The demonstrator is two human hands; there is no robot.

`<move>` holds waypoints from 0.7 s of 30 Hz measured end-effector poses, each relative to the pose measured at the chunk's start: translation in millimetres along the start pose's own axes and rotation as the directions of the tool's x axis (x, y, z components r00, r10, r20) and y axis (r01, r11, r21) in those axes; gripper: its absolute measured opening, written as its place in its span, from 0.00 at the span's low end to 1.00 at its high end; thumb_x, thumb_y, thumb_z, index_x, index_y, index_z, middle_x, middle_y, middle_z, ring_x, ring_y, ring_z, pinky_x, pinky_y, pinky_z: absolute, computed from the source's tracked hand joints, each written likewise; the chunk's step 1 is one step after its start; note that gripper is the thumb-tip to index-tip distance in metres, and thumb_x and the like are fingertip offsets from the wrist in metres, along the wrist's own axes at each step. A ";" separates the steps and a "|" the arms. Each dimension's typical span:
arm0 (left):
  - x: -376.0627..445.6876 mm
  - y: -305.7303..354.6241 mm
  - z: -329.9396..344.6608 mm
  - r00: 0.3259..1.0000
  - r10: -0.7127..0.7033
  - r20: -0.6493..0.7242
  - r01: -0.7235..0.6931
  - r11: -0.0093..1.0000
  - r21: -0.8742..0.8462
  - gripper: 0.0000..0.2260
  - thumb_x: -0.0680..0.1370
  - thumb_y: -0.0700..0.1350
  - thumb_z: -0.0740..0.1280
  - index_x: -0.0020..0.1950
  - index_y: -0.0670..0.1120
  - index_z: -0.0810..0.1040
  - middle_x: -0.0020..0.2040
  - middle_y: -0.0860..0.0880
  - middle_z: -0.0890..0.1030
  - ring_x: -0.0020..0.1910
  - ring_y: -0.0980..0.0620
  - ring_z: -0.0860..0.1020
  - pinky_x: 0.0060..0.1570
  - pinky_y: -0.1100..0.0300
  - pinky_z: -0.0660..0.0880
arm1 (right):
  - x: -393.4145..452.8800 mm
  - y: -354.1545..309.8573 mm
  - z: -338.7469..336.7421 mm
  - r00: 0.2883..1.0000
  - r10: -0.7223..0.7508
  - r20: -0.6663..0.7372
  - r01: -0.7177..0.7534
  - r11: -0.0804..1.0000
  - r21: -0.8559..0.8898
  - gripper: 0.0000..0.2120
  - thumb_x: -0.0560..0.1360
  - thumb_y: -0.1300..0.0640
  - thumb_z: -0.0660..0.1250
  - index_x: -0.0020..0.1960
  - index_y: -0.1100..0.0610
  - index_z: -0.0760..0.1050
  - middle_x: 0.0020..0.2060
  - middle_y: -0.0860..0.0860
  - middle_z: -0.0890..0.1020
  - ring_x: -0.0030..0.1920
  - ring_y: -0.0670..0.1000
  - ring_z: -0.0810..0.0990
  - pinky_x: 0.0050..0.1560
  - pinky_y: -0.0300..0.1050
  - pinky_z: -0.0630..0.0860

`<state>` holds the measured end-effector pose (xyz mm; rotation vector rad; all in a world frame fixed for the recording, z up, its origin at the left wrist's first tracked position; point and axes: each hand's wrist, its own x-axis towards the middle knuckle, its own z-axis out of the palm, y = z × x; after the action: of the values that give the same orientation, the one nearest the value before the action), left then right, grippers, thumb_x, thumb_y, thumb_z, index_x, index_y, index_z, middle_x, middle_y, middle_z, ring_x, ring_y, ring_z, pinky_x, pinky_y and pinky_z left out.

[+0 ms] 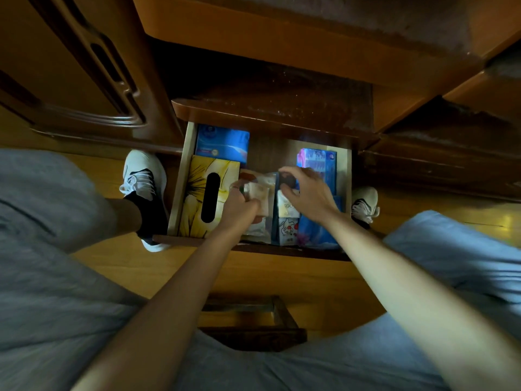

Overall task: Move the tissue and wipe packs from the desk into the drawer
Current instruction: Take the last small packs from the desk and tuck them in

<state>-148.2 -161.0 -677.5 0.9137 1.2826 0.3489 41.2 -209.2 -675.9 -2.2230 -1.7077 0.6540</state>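
drawer: pulled out under the tabletop, already pretty stuffed. Yellow tissue box at 9 o'clock, blue box behind it at 11, blue-and-pink pack at 1 o'clock, a couple of small white packs at 5.

left hand: fingers curled tight round a pale, crinkly wipe pack, which it's holding in the middle gap just beside the yellow box.

right hand: thumb and fingers bent in a loose pinch around something small and dark near the middle. Can't tell if it's really gripping it or just touching, too blurry.

where the packs are: everything I can see is in the drawer; the tabletop's surface is out of shot, so no idea what's left up there.

what could go wrong: the gap is narrow, so I reckon shoving the soft pack down could crumple it or leave it sticking up, and then it catches when the drawer slides shut.

also: both hands work close together in the middle, so one could easily knock the small white packs over.

also 2: shoes sit right beside the drawer sides, easy to bump.
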 end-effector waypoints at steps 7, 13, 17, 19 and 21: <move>-2.1 -3.6 13.5 0.999 0.020 0.038 -0.022 0.999 0.035 0.11 0.81 0.45 0.69 0.62 0.46 0.76 0.55 0.47 0.82 0.53 0.47 0.83 0.53 0.44 0.82 | -22.6 -13.4 -2.2 0.936 -0.044 0.349 -0.004 0.991 0.136 0.43 0.69 0.35 0.77 0.78 0.44 0.64 0.74 0.46 0.71 0.71 0.46 0.70 0.66 0.46 0.69; -7.3 -4.8 16.9 0.992 0.041 0.117 -0.058 0.987 0.148 0.08 0.81 0.52 0.66 0.58 0.53 0.75 0.54 0.56 0.79 0.54 0.54 0.79 0.50 0.55 0.77 | -33.2 5.1 -4.3 0.961 -0.013 0.276 0.053 0.989 -0.138 0.40 0.64 0.29 0.75 0.68 0.48 0.69 0.61 0.46 0.77 0.59 0.48 0.75 0.54 0.47 0.73; -1.0 0.2 7.6 0.997 0.036 -0.064 -0.032 0.998 0.061 0.11 0.80 0.45 0.65 0.62 0.46 0.77 0.55 0.47 0.82 0.49 0.50 0.82 0.49 0.53 0.77 | -48.3 20.7 -1.9 0.913 -0.054 0.404 0.228 0.890 -0.396 0.34 0.69 0.36 0.75 0.68 0.52 0.72 0.65 0.51 0.77 0.66 0.54 0.72 0.65 0.53 0.71; 0.2 0.5 5.0 0.994 0.024 -0.110 -0.019 0.999 0.047 0.10 0.80 0.43 0.64 0.60 0.45 0.77 0.52 0.45 0.83 0.46 0.50 0.82 0.43 0.55 0.76 | -51.1 20.3 2.4 0.911 -0.032 0.411 0.202 0.904 -0.377 0.32 0.71 0.40 0.76 0.70 0.52 0.72 0.67 0.51 0.77 0.68 0.53 0.71 0.66 0.52 0.70; -1.1 0.1 3.5 0.993 0.029 -0.110 -0.021 0.997 0.072 0.09 0.80 0.44 0.63 0.59 0.46 0.77 0.50 0.45 0.83 0.44 0.51 0.82 0.41 0.55 0.76 | -49.8 15.2 3.4 0.905 -0.018 0.425 0.169 0.932 -0.321 0.29 0.73 0.43 0.76 0.70 0.52 0.74 0.66 0.51 0.78 0.68 0.53 0.73 0.64 0.51 0.72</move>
<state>-145.3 -163.0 -676.6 0.9824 1.3944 0.3799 41.9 -261.4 -676.4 -2.3292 -2.2892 0.9146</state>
